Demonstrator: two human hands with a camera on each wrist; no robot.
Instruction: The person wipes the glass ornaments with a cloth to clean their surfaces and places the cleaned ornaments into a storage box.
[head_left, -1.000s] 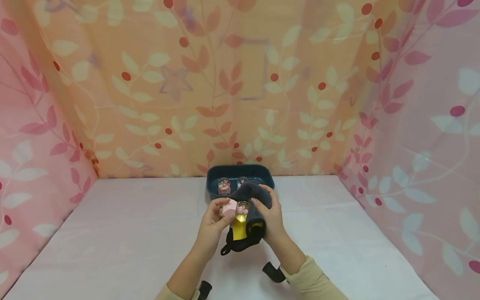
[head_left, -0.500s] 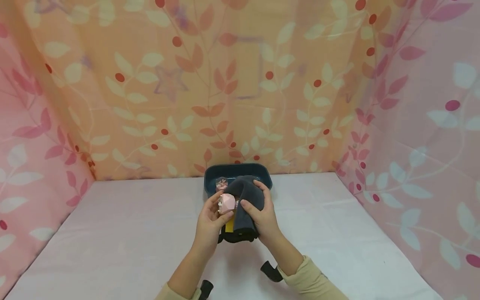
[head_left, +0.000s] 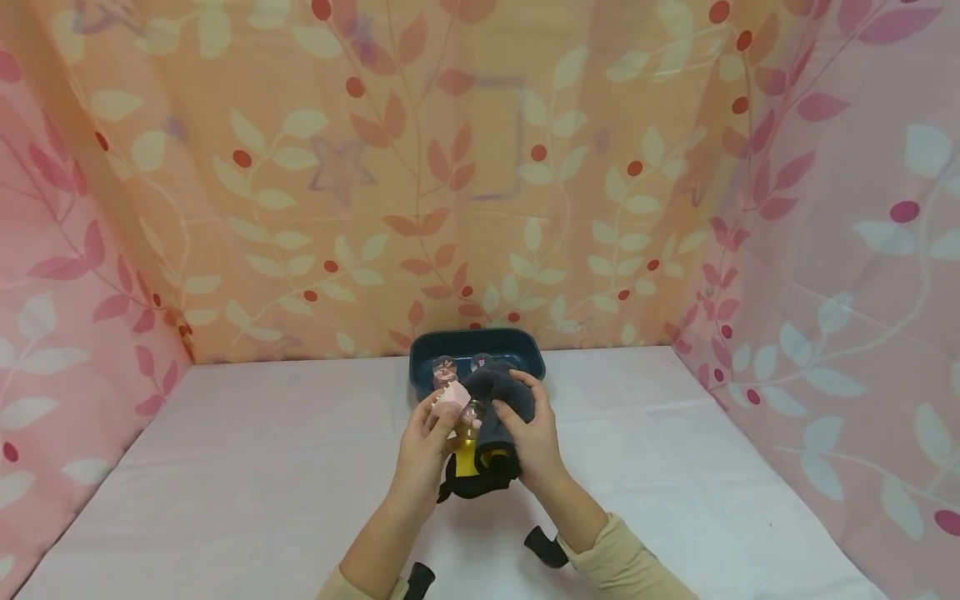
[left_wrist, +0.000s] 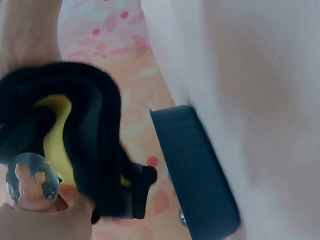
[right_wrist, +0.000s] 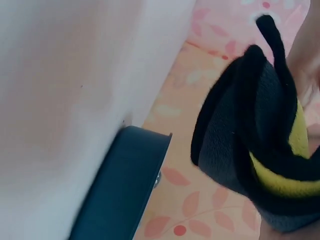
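Between the fingers of my left hand (head_left: 417,454) is a small snow globe with a faceted pink base (head_left: 452,399). The left wrist view shows its clear dome (left_wrist: 32,184) with a pink animal figure inside. My right hand (head_left: 542,437) grips a folded dark grey cloth (head_left: 504,390), black along its edges and yellow inside. Close against the cloth, another clear dome (head_left: 472,414) shows a pink figure; I cannot tell what supports it. In the right wrist view the cloth (right_wrist: 220,135) covers most of the work, and the fingers are largely hidden.
A dark teal tray (head_left: 477,335) stands at the back of the white-covered table (head_left: 285,467), just beyond my hands. Inside it are a pink snow globe (head_left: 444,372) and another globe (head_left: 481,361), partly hidden. Flower-patterned curtains (head_left: 337,208) enclose the table.
The pink-based globe has tilted in my left hand. The cloth swung leftward over the second dome, then back right, and its yellow inside shows more again. Both hands stay close together.
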